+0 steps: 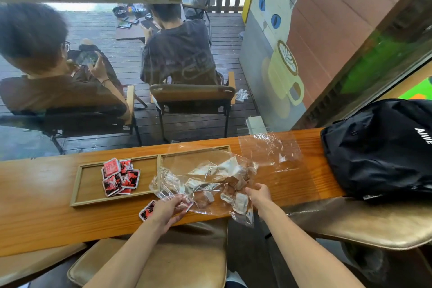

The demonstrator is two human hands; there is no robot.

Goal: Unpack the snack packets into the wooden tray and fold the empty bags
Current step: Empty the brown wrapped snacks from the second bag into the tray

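A two-compartment wooden tray (pixel 77 184) lies on the wooden counter. Several red-and-black snack packets (pixel 120 176) are piled in its left compartment. One more red packet (pixel 147 211) lies on the counter in front of the tray, by my left wrist. A clear plastic bag (pixel 205 179) holding several brown-and-white packets (pixel 236 181) sprawls over the right compartment and the counter's front edge. My left hand (pixel 169 210) grips the bag's near left edge. My right hand (pixel 259 194) pinches its right side. A second clear bag (pixel 268 149), empty and flat, lies to the right.
A black backpack (pixel 383 149) sits on the counter at the far right. Tan padded stools (pixel 177 257) stand below the counter. Beyond the window, two people sit in chairs on a wooden deck, and a third sits farther back.
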